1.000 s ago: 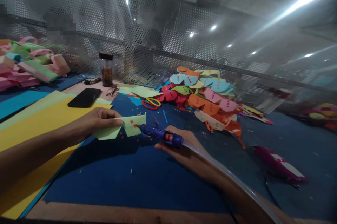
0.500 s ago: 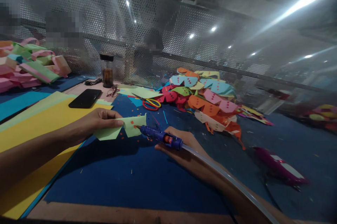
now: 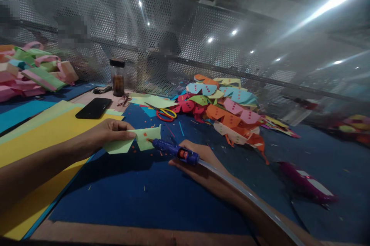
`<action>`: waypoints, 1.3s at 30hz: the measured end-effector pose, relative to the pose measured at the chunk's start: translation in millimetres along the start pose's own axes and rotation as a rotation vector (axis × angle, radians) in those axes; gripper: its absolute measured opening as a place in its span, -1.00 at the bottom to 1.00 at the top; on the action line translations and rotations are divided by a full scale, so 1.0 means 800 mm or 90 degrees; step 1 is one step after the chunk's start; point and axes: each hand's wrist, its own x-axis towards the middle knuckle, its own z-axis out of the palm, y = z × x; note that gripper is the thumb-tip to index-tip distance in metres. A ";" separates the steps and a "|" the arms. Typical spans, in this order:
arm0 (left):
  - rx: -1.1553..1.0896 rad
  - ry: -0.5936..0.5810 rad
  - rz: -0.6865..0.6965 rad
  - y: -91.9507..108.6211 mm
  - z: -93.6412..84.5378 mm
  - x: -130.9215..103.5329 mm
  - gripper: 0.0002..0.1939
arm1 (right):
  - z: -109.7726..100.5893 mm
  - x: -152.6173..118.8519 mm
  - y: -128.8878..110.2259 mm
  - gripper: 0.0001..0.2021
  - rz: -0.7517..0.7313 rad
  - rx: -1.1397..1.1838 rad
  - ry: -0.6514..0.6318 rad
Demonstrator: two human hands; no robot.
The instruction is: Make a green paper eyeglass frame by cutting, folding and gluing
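My left hand (image 3: 112, 134) pinches a pale green paper piece (image 3: 144, 144) with a notched lower edge and small orange squares on it. Closed around a blue glue gun (image 3: 170, 149) is my right hand (image 3: 199, 157); a long clear glue stick (image 3: 231, 180) trails from the gun's back end. The gun's tip points left and reaches the green paper, close to the orange bits. Tiny orange paper squares (image 3: 152, 155) lie scattered on the blue sheet (image 3: 138, 203) under the paper.
Beyond the paper lie scissors (image 3: 166, 115) with red and yellow handles. Colourful cut paper pieces (image 3: 228, 107) are heaped at the back. Leftward are a black phone (image 3: 94, 108), a lidded jar (image 3: 118, 80) and yellow sheets (image 3: 58, 138). A purple object (image 3: 308, 182) rests at right.
The glue gun and my right hand have shifted slightly left, the tip further over the green paper. My left hand and the paper stay in place.
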 end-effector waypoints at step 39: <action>-0.007 0.004 -0.002 0.000 -0.006 0.003 -0.75 | 0.001 -0.002 0.005 -0.72 -0.026 0.031 0.013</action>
